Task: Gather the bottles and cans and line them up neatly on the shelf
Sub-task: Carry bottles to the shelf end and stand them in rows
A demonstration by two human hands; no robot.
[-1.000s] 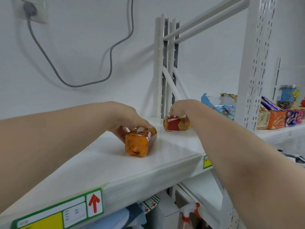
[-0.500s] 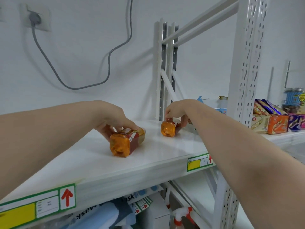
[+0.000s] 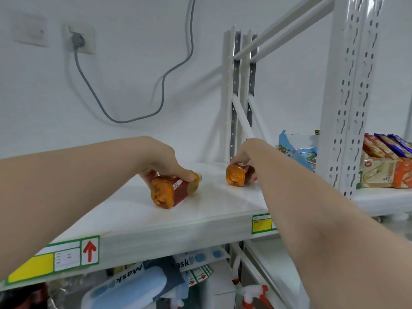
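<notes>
Two small orange drink bottles with red labels lie on their sides on the white shelf, bases toward me. My left hand grips the nearer bottle from above, fingers curled over its label. Further right and back, my right hand holds the second bottle from above, close to the white upright post. The caps of both bottles point away and are mostly hidden.
Snack packs and boxed goods fill the neighbouring shelf on the right behind a perforated upright. A grey cable hangs on the wall. Below sit mask packs and a spray bottle.
Both bottles stay lying on the shelf in my hands; the right bottle has turned so its base faces me. The view has shifted a little to the left.
</notes>
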